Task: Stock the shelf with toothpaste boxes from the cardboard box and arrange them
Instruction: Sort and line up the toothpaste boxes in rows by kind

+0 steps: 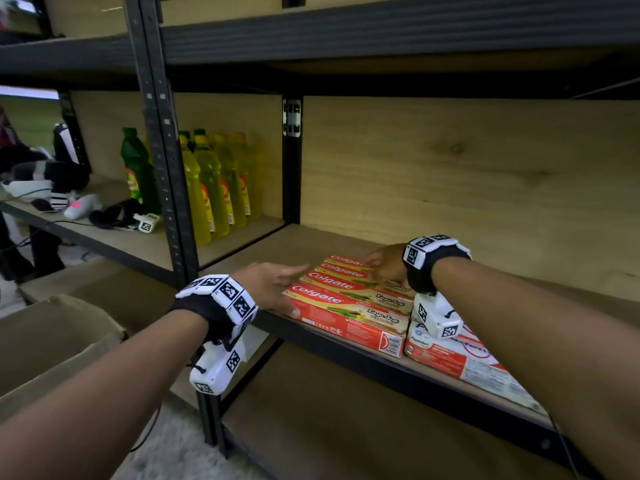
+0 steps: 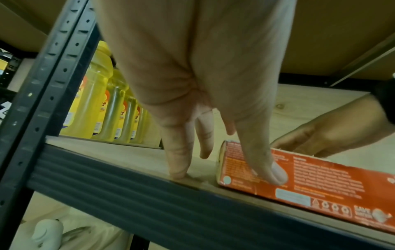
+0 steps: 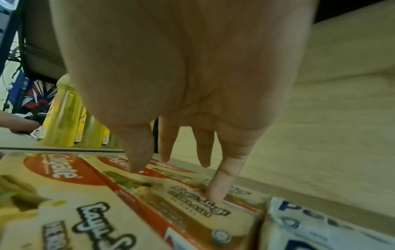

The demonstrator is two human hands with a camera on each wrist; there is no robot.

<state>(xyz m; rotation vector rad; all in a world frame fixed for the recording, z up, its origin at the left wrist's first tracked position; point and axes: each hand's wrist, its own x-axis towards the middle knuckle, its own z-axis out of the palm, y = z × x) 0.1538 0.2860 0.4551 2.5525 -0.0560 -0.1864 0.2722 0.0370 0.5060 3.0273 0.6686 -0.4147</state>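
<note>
Head view, from the left of the frame: an open brown cardboard box (image 1: 59,336) sits at lower left, below the shelf. In the upper left, on the neighbouring shelf bay, a green plastic bottle (image 1: 135,168) stands beside a row of yellow plastic bottles (image 1: 214,183), well apart from the toothpaste. A black perforated metal upright (image 1: 162,150) rises between the two bays.

The left hand (image 1: 273,287), wearing a black wrist strap with white coded markers, reaches in at centre frame with fingers (image 2: 177,152) straight and spread. In the left wrist view one fingertip rests on the light wooden shelf board (image 1: 263,247) at its front edge, and the thumb presses on the near side of the front red-and-cream Colgate toothpaste box (image 1: 346,315). It grips nothing.

Four Colgate boxes lie flat in a row on the board, side by side and touching, running from the front edge towards the back.

The right hand (image 1: 386,266) comes in from the right of the frame, palm down over the rear boxes. In the right wrist view its fingers (image 3: 224,177) are extended and slightly parted, with fingertips pressing on the tops of the boxes and curled round nothing.

At lower right, touching the Colgate row's end, lie white-and-red Pepsodent toothpaste boxes (image 1: 460,358), partly hidden by the right forearm and its wrist camera.
</note>
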